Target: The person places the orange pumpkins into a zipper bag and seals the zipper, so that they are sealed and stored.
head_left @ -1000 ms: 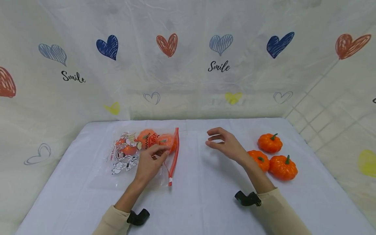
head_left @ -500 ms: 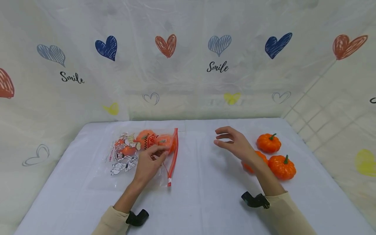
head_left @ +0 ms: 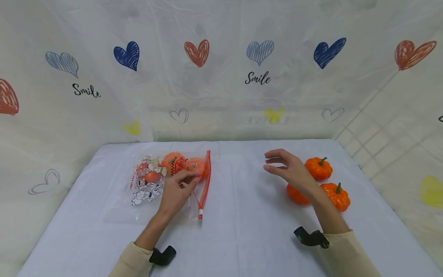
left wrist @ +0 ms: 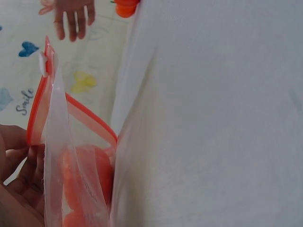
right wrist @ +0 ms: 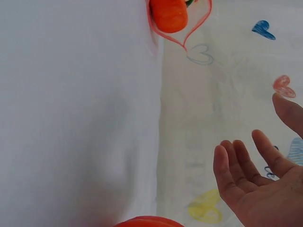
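A clear printed zip bag (head_left: 147, 192) lies on the left of the table, its red-edged mouth facing right. My left hand (head_left: 176, 194) pinches the upper edge of that mouth, and the left wrist view shows the red rim (left wrist: 38, 111) held between thumb and fingers, with the mouth parted. Inside the bag are orange toy pumpkins (head_left: 173, 161), partly hidden by print. My right hand (head_left: 288, 169) hovers with loosely bent fingers and nothing in them. Beside and below it sit three loose pumpkins: one at the back (head_left: 319, 168), one in front (head_left: 336, 197), and one half hidden by the wrist (head_left: 297, 195).
A white cloth (head_left: 238, 234) covers the table. Behind it hangs a pale sheet (head_left: 221, 96) printed with hearts and "Smile". The bag's white slider (head_left: 200, 213) sits at the near end of the red zip.
My right hand has moved to the right, away from the bag and over towards the loose pumpkins. The left hand keeps its hold on the bag's edge, and the bag has stayed put.
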A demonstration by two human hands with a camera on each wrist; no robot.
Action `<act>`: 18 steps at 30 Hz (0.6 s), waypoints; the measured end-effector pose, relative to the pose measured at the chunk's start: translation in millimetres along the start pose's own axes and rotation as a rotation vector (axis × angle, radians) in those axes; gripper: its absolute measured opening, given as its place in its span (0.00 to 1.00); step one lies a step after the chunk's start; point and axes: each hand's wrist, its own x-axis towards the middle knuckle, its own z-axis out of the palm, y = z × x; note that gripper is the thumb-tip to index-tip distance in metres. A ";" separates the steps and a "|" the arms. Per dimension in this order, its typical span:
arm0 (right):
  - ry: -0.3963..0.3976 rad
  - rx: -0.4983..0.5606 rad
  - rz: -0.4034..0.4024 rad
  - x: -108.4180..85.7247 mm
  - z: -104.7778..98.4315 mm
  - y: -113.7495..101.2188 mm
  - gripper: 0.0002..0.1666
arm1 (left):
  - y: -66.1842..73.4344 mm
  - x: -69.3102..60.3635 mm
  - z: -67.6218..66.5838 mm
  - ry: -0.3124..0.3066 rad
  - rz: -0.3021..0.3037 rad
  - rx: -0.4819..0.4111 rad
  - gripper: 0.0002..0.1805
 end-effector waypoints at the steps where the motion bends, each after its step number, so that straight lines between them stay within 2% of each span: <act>1: 0.003 0.001 -0.001 -0.9 -1.7 1.3 0.30 | 0.2 -0.2 0.2 0.000 -0.001 0.001 0.11; 18: -0.029 -0.038 0.034 -16.4 -23.3 13.5 0.28 | 0.8 -0.9 0.3 -0.001 -0.008 0.001 0.11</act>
